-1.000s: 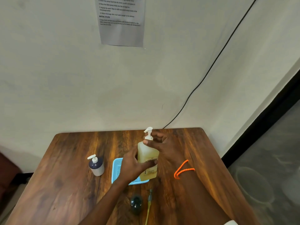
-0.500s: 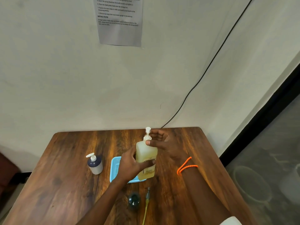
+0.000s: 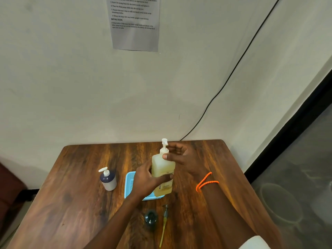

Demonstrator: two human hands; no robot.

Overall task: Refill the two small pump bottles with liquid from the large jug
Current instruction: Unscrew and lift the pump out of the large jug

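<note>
Yellow jug (image 3: 162, 174) upright: left hand (image 3: 147, 180) wraps body, right hand (image 3: 181, 157) fingers pinch pump collar.

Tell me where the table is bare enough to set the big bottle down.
Bare wood lies left of the small pump bottle and along the table's right edge past the right hand. The middle is crowded: blue tray, dark bottle, loose pump tube.

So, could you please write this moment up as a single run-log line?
left hand: grips large jug body | right hand: on its pump collar | jug: above blue tray | small pump bottle: upright, pump on
</note>
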